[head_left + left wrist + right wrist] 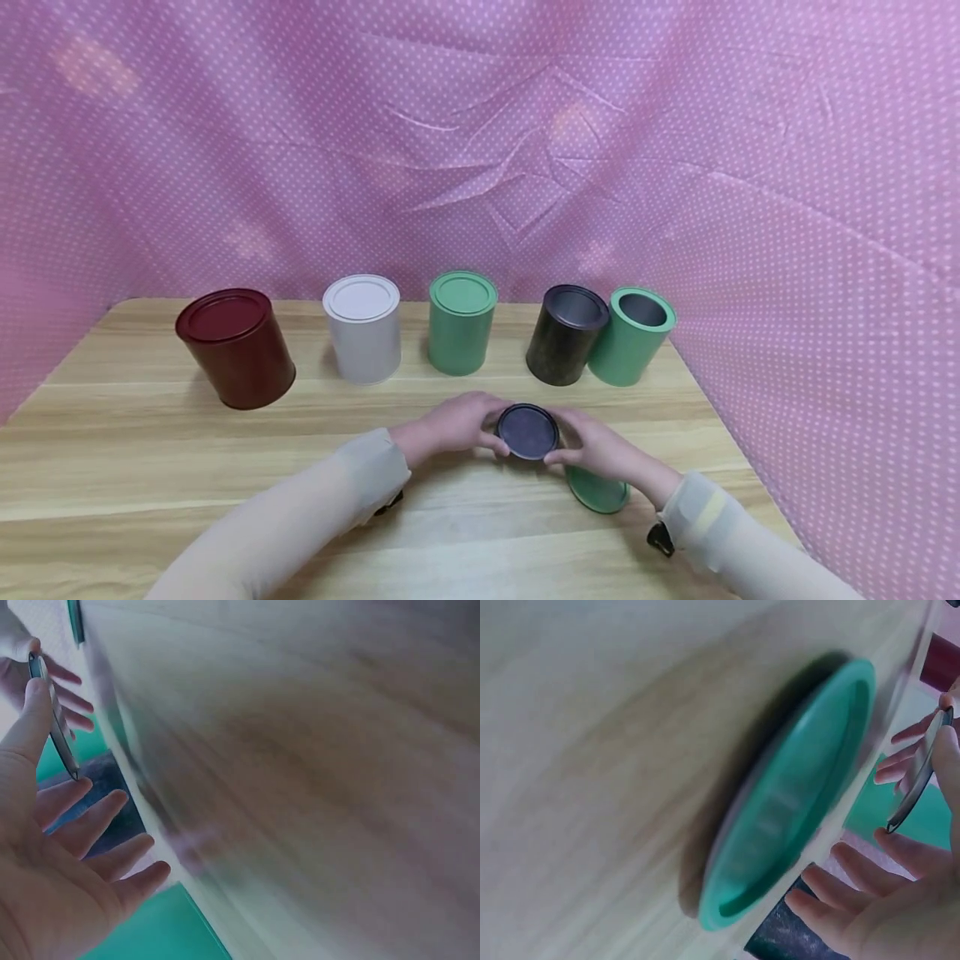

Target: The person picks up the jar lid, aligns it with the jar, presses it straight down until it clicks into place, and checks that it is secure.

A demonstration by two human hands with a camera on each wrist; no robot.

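A round black lid (528,432) is held between both hands, raised over the wooden table. My left hand (467,421) pinches its left edge between thumb and index finger; the other fingers spread out loosely below, as the left wrist view shows. On the opposite edge, the thumb and index finger of my right hand (600,443) pinch the same lid (921,776). A green lid (600,493) lies on the table beneath the right hand, partly covered by it. Beyond the hands stand an uncovered black can (564,346) and an uncovered green can (624,357).
Farther left along the back stand a lidded green can (459,337), a lidded white can (366,342) and a larger lidded dark red can (247,367). A pink dotted cloth (480,150) hangs behind the wooden table (187,475) and along its sides.
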